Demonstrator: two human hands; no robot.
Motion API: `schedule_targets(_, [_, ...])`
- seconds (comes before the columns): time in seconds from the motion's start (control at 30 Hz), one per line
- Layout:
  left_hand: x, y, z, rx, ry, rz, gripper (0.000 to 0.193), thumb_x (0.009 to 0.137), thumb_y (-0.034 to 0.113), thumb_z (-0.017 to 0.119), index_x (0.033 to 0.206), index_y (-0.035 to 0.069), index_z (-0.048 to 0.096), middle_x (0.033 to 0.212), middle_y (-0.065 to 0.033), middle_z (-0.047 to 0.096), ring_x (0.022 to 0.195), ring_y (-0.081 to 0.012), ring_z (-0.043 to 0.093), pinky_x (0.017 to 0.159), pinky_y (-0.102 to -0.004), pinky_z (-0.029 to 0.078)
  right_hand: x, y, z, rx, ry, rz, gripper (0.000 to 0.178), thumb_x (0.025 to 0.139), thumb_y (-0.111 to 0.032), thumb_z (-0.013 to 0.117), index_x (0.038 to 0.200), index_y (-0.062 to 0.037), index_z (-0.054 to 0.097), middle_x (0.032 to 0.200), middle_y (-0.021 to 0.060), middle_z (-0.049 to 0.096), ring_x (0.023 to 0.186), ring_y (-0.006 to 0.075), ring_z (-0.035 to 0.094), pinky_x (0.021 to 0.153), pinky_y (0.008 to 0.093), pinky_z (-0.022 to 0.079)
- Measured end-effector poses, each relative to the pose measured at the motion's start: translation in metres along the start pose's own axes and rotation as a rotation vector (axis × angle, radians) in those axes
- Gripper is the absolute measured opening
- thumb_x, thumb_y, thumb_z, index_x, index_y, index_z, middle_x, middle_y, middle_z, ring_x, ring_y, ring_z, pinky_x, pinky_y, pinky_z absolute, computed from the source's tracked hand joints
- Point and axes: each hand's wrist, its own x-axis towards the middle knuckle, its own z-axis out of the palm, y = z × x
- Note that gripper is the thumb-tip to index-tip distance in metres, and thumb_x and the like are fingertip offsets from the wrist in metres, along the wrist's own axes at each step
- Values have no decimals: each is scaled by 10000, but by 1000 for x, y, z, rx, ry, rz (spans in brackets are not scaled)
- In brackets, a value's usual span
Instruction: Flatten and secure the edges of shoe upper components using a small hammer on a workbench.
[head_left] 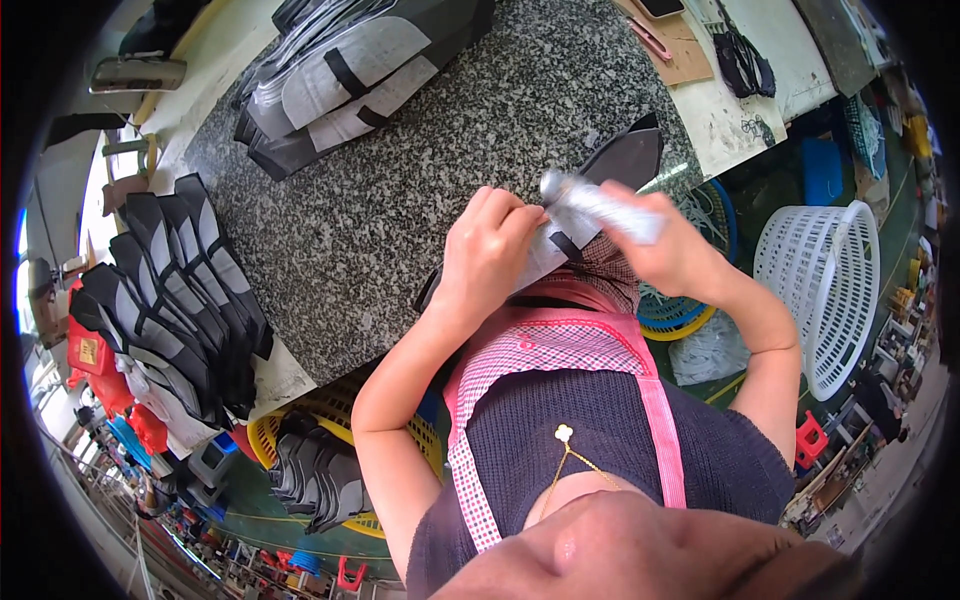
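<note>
- Nearest, person in a pink checked apron (560, 340) standing up against a speckled stone slab (330, 230).
- Left hand (488, 245): fingers curled in, thumb and fingertips brought together over the work; whether they pinch its fabric or some small thing, cannot tell.
- Right hand (665, 245): wrapped round the pale handle of a hammer (605, 208), no gap in the grip; motion blur on handle and hand. Metal head just beside the left fingertips.
- Grey-and-black piece (630, 160) on the slab's near edge, under both hands; its black pointed end lies past the hammer, its grey part, with a short black strap, runs back between the hands. Hands and hammer hide much of the middle.
- Dark edge by the left wrist; same piece or another, cannot tell.
- Below the slab, to the left: yellow basket (262, 440), similar pieces heaped in it.
- Right, on the green floor: white slatted basket (820, 290).
- Left end: overlapping row of pieces (165, 280), red bag (90, 350) beyond.
- Far side: thick stack of pieces (350, 75); far right corner, pink cutter (651, 40) on a brown board (690, 66).
</note>
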Motion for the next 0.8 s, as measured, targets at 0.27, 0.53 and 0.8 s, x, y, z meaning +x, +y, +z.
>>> schedule_targets(0.27, [-19, 3, -10, 82, -34, -17, 127, 771, 36, 768, 873, 11, 697, 830, -93, 636, 782, -274, 618, 674, -369, 527, 1, -1, 2, -84, 207, -301, 169, 968, -138, 542, 1043, 10, 572, 693, 223, 590, 729, 467, 613, 583, 436, 478])
schedule_targets(0.53, [-32, -4, -24, 79, -53, -95, 143, 744, 76, 781, 863, 26, 720, 822, -55, 669, 797, -246, 603, 708, -372, 498, 9, 0, 11, -36, -45, -72, 246, 946, -79, 548, 1156, 49, 557, 682, 221, 533, 615, 371, 581, 600, 396, 453])
schedule_targets(0.8, [-48, -4, -22, 162, 12, 54, 197, 743, 95, 682, 932, 45, 705, 875, -39, 629, 863, -232, 574, 720, -363, 453, -1, -1, 30, -330, -182, -109, 233, 883, -58, 575, 1112, -20, 559, 743, 233, 622, 775, 473, 628, 636, 513, 506])
